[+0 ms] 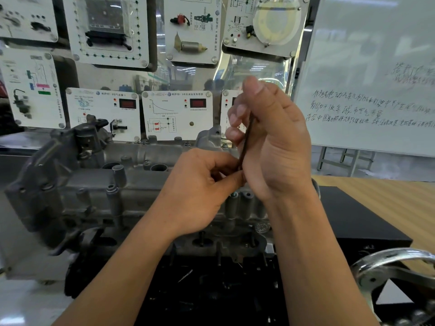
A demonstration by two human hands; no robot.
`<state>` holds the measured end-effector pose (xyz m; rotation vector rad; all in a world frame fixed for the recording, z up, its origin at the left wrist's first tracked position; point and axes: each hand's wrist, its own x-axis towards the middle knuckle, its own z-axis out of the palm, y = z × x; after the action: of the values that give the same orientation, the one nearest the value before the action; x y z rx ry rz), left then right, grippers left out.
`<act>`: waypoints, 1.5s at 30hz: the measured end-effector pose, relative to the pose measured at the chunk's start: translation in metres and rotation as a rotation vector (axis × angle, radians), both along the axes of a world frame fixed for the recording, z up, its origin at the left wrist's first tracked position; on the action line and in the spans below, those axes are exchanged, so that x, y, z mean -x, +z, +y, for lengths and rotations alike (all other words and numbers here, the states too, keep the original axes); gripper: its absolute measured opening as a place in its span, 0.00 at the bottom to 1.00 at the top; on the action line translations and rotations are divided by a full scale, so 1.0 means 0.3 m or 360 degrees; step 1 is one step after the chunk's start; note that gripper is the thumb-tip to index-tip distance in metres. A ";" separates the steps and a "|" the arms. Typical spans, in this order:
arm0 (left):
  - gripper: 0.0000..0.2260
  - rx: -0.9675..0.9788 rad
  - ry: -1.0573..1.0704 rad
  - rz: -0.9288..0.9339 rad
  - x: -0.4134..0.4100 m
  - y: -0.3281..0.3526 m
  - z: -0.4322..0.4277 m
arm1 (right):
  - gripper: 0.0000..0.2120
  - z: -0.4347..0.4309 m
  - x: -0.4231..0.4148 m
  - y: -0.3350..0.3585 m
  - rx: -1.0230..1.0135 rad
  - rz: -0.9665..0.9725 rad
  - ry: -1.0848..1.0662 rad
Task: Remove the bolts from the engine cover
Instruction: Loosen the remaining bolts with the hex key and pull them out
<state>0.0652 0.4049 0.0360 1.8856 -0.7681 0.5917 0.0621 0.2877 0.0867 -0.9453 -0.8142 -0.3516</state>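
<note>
Grey cast engine cover (98, 184) lies lengthwise; bolt head (233, 194) sits in a near-edge boss; thin dark rod (246, 140) upright above.

My right hand (270, 142) gripping a thin dark rod (246, 142) over the engine cover (94, 184), my left hand (200, 191) pinching its lower end

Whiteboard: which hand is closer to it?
Right. The right hand, holding a thin dark rod, is raised just left of the whiteboard; the left hand, pinching the rod's lower end, sits lower, further left, over the engine cover.
</note>
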 end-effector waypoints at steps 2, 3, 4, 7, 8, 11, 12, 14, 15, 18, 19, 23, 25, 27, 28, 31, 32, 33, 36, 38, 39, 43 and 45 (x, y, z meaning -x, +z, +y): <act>0.04 0.0000 0.0014 -0.0009 -0.001 -0.002 0.001 | 0.07 -0.011 -0.004 0.001 -0.0075 0.0084 0.0127; 0.03 -0.0007 0.0023 -0.0012 -0.003 -0.003 0.001 | 0.09 -0.018 -0.007 0.002 -0.0124 0.0127 0.0186; 0.03 -0.0014 0.0036 -0.0014 -0.005 -0.004 0.003 | 0.11 -0.025 -0.011 0.002 -0.0171 0.0163 0.0233; 0.04 -0.0039 0.0059 -0.0021 -0.009 -0.004 0.008 | 0.13 -0.032 -0.018 0.002 -0.0245 0.0271 0.0226; 0.04 -0.0040 0.0043 -0.0017 -0.008 -0.003 0.008 | 0.13 -0.028 -0.018 0.002 -0.0245 0.0302 0.0179; 0.05 -0.0036 0.0003 -0.0003 -0.004 0.000 0.008 | 0.08 -0.008 -0.012 0.001 -0.0209 0.0328 0.0021; 0.05 -0.0038 0.0003 -0.0003 -0.003 0.000 0.008 | 0.07 -0.003 -0.009 0.002 -0.0203 0.0317 -0.0013; 0.05 -0.0036 0.0001 0.0000 -0.001 0.001 0.006 | 0.09 0.004 -0.004 0.003 -0.0175 0.0289 -0.0047; 0.05 -0.0034 -0.0001 0.0006 0.001 0.002 0.005 | 0.11 0.006 -0.001 0.002 -0.0140 0.0278 -0.0055; 0.06 -0.0065 0.0024 -0.0025 0.007 0.004 0.002 | 0.18 0.013 0.010 0.001 -0.0010 0.0259 -0.0079; 0.07 -0.0072 0.0027 -0.0032 0.008 0.004 0.002 | 0.17 0.015 0.012 0.000 0.0017 0.0250 -0.0082; 0.06 -0.0069 0.0010 0.0005 0.006 0.005 0.003 | 0.14 0.016 0.014 -0.001 0.0013 0.0200 -0.0098; 0.06 -0.0063 -0.0001 0.0025 0.005 0.005 0.006 | 0.14 0.018 0.014 -0.001 0.0018 0.0190 -0.0114; 0.05 -0.0046 -0.0035 0.0042 0.003 0.004 0.011 | 0.12 0.019 0.015 0.003 0.0012 0.0230 -0.0095; 0.05 -0.0033 -0.0060 0.0048 0.001 0.004 0.013 | 0.11 0.017 0.015 0.005 0.0001 0.0250 -0.0076; 0.06 0.0016 -0.0100 0.0069 -0.004 0.005 0.022 | 0.08 0.002 0.019 0.013 0.0003 0.0233 -0.0079; 0.07 0.0028 -0.0107 0.0081 -0.006 0.005 0.027 | 0.08 -0.006 0.023 0.018 0.0017 0.0211 -0.0112; 0.07 0.0031 -0.0121 0.0095 -0.009 0.006 0.032 | 0.09 -0.014 0.026 0.023 0.0034 0.0192 -0.0151; 0.07 0.0016 -0.0144 0.0132 -0.014 0.004 0.042 | 0.09 -0.039 0.031 0.036 0.0056 0.0149 -0.0276; 0.07 0.0027 -0.0138 0.0143 -0.016 0.003 0.044 | 0.09 -0.051 0.028 0.040 0.0057 0.0072 -0.0386; 0.07 0.0038 -0.0148 0.0142 -0.015 0.003 0.044 | 0.10 -0.054 0.026 0.040 0.0069 0.0032 -0.0401; 0.06 0.0084 -0.0218 0.0140 -0.015 0.003 0.043 | 0.07 -0.052 0.016 0.035 0.0042 0.0064 -0.0170; 0.07 0.0083 -0.0238 0.0133 -0.016 0.003 0.041 | 0.07 -0.040 0.011 0.028 -0.0024 0.0188 -0.0051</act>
<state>0.0699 0.4173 0.0370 1.7761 -0.8232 0.4323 0.0589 0.2756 0.0952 -0.9565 -0.6884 -0.3260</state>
